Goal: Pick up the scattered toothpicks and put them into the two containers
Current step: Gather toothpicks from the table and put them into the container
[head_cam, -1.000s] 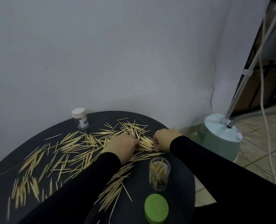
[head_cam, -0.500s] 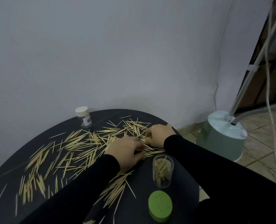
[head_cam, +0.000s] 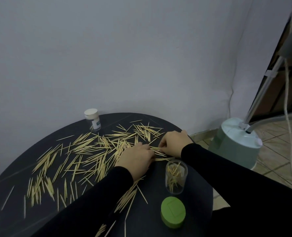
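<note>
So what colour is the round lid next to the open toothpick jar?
Green: the lid shows best in the head view.

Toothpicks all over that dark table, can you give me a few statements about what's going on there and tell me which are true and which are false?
1. The open clear container already holds some toothpicks. True.
2. The green lid sits on the open clear container. False: it lies on the table, nearer the person.
3. The small jar near the wall has a white cap on. True.
4. The left hand is up in the air. False: it is down among the scattered toothpicks, close to the right hand.
5. Most toothpicks remain on the table. True.
</note>
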Motion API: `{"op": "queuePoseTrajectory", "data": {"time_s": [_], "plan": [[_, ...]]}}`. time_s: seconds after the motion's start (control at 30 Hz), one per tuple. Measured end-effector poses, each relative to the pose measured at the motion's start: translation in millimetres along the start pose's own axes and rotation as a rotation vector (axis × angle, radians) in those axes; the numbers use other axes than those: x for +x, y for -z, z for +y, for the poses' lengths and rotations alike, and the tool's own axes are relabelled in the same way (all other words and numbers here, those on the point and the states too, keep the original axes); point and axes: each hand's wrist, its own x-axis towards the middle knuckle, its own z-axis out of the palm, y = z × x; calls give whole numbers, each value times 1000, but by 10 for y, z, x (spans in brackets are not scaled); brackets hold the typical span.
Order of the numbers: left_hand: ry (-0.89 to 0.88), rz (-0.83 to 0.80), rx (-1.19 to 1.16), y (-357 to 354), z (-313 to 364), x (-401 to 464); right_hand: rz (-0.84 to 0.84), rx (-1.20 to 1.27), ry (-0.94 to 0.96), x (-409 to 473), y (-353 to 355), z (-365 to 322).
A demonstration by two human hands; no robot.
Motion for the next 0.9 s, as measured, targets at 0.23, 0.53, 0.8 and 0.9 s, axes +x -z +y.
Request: {"op": "queuePoseTrajectory", "data": {"time_s": [0.23, 0.53, 0.8, 0.9], "plan": [[36, 15, -43, -7, 13, -11, -2, -55, 18, -39, 30, -60], [103, 89, -134, -5, -61, -35, 10, 62, 2, -155, 94, 8], [366, 122, -600, 105, -48, -20, 25, 212, -44, -219, 140, 81], [414, 141, -724, 109, -62, -40, 8, 249, -37, -239, 132, 89]]}}
